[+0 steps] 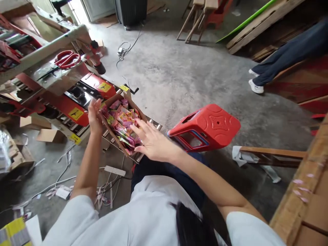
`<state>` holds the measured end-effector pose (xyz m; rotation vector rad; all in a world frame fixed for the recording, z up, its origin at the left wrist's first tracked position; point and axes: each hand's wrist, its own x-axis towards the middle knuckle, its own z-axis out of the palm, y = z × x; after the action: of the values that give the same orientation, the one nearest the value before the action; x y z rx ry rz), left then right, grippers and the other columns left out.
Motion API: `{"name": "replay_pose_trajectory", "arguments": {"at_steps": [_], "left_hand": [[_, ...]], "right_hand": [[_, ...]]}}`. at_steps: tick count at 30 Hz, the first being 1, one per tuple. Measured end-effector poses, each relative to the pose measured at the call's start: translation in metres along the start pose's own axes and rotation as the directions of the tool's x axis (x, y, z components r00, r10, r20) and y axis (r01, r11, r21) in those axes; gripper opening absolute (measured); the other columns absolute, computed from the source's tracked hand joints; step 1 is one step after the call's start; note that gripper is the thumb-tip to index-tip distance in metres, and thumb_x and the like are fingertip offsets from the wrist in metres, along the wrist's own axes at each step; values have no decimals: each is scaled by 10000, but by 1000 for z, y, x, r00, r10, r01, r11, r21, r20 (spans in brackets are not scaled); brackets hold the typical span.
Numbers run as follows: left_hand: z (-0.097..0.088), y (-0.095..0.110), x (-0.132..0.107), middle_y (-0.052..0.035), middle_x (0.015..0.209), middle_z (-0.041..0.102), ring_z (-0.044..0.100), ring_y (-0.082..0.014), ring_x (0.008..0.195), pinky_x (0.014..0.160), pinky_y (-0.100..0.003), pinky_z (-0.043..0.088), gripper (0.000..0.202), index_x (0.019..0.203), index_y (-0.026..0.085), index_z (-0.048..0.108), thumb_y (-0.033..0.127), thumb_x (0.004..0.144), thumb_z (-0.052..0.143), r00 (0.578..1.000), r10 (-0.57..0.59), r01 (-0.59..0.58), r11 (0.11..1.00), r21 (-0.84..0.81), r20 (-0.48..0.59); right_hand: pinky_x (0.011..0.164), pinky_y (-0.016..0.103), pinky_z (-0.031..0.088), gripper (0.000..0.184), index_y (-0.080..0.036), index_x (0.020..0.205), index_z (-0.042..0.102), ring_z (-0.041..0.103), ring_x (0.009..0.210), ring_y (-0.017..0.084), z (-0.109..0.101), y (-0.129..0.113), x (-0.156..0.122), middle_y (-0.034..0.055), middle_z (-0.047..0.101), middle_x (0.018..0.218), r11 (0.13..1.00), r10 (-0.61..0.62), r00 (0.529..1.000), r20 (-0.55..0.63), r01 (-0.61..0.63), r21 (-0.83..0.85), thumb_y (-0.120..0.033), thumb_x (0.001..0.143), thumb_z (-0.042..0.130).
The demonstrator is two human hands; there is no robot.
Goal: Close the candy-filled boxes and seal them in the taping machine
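A cardboard box (142, 114) packed with several colourful sachets (122, 125) lies tilted on the red machine's roller bed. My left hand (94, 115) grips the box's left wall, fingers curled over its rim. Over the near end of the sachets my right hand (152, 141) rests flat with its fingers spread, pressing on the packets.
The red machine (77, 99) stands at left with red scissors (67, 58) on its top plate. A red plastic stool (205, 127) lies tipped at right. Cables and scraps litter the concrete floor. Another person's legs (282, 58) show at far right, beside stacked wooden boards (299, 201).
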<state>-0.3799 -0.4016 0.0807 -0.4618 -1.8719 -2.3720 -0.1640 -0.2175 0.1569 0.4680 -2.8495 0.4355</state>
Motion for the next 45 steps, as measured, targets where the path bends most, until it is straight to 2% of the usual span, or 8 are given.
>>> {"name": "replay_pose_trajectory", "arguments": {"at_steps": [6, 11, 17, 22, 30, 36, 40, 45], "left_hand": [[5, 43, 31, -84, 915, 765, 723, -247, 891, 868, -373, 562, 512, 915, 192, 787, 629, 896, 521, 940, -6, -65, 979, 195, 342], [27, 54, 35, -63, 685, 705, 631, -174, 631, 635, -297, 460, 412, 679, 186, 736, 468, 902, 535, 754, -161, -334, 741, 583, 636], [70, 22, 27, -143, 808, 675, 650, -282, 838, 791, -385, 449, 314, 778, 167, 632, 347, 950, 442, 890, -108, -419, 192, 887, 444], [63, 1, 25, -169, 1068, 659, 580, -340, 1110, 1007, -489, 389, 239, 1076, 157, 616, 235, 936, 438, 916, 29, -396, 240, 886, 401], [52, 17, 26, -135, 1265, 628, 576, -252, 1218, 1091, -454, 405, 427, 1398, 180, 468, 301, 1012, 330, 961, 254, -250, 609, 753, 114], [56, 43, -95, -162, 1660, 211, 153, -391, 1540, 1241, -563, 152, 1005, 1609, 205, 159, 817, 848, 396, 667, -102, -630, 452, 632, 738], [57, 37, -114, -216, 1669, 105, 27, -477, 1532, 1228, -625, 88, 1243, 1603, 136, 196, 918, 687, 504, 622, -229, -679, 318, 662, 749], [44, 30, -66, -252, 1655, 127, 64, -478, 1529, 1228, -621, 102, 1097, 1581, 98, 253, 666, 743, 675, 654, -274, -679, 198, 707, 705]], "right_hand": [[1265, 526, 134, 616, -88, 1572, 301, 132, 1551, 340, 54, -5, 57, 219, 153, 1654, 939, 342, 925, 164, -341, -38, -292, 1012, 456], [1266, 554, 123, 635, -59, 1571, 289, 83, 1553, 360, 79, 4, 64, 231, 159, 1650, 939, 341, 927, 158, -343, -12, -227, 987, 472], [1273, 433, 248, 529, -154, 1477, 482, 148, 1558, 214, 48, 1, 39, 114, 302, 1633, 956, 205, 973, -101, -178, 231, -101, 1000, 260], [1228, 527, 301, 512, -163, 1483, 455, 315, 1498, 270, 4, 8, 22, 143, 423, 1557, 891, 395, 897, -198, -321, 322, -385, 1024, 409], [1125, 656, 304, 1242, -82, 1594, 232, 46, 1520, 492, 66, -37, 11, 222, 53, 1663, 917, 386, 903, 189, -397, 25, -807, 690, 681], [1254, 552, 167, 1020, -53, 1546, 348, 71, 1549, 391, 61, 20, 22, 217, 195, 1648, 958, 87, 973, 213, -140, 251, -446, 719, 797], [1270, 537, 164, 874, -89, 1529, 393, 123, 1554, 342, 51, 45, 6, 197, 232, 1643, 859, -56, 986, 158, -33, 512, -340, 770, 749], [1164, 500, 418, 759, -248, 1560, 344, 478, 1402, 290, 17, 69, -92, 130, 402, 1580, 672, 403, 914, 38, -324, 666, -381, 884, 662]]}}
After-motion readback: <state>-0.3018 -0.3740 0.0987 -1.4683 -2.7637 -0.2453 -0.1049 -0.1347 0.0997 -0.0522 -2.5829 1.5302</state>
